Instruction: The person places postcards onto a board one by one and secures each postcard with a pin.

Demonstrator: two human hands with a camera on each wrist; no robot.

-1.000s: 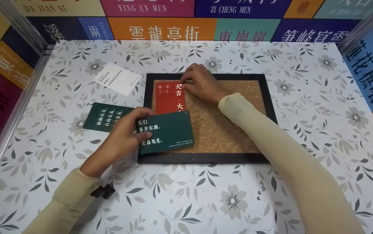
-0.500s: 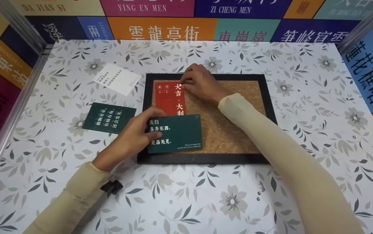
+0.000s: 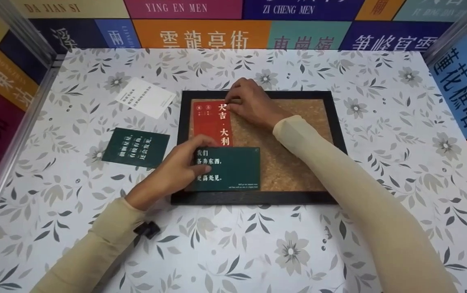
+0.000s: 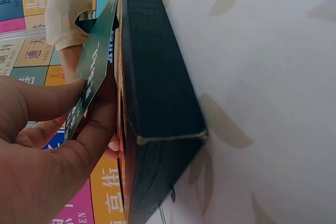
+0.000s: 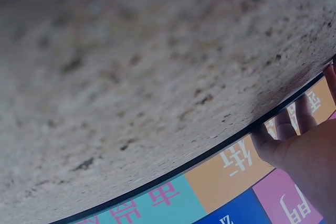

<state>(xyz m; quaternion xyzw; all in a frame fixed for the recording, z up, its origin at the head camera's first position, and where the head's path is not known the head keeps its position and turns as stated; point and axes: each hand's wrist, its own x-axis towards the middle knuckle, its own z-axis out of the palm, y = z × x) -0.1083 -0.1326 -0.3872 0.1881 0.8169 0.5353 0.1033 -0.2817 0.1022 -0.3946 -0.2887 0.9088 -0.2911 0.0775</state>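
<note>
My left hand (image 3: 184,165) pinches a dark green card (image 3: 237,169) with white writing by its left end, thumb on top and fingers behind. The card lies over the lower left of a cork board (image 3: 282,162) in a black frame; the left wrist view shows this green card (image 4: 97,59) tilted, away from the cork. At the board's upper left is a red card (image 3: 207,122) with white characters, its lower end meeting the green card. My right hand (image 3: 253,103) holds the red card's top right corner between thumb and bent index finger; a tiny white spot shows there.
Left of the board, a second green card (image 3: 135,146) lies on the flower-patterned table (image 3: 237,244). A white card (image 3: 145,97) with black writing lies behind it. Colourful printed panels (image 3: 200,34) wall the table at the back and both sides.
The left hand has moved the green card rightward and slightly down over the board, straightening it and uncovering more of the red card and the second green card. The right hand stays put.
</note>
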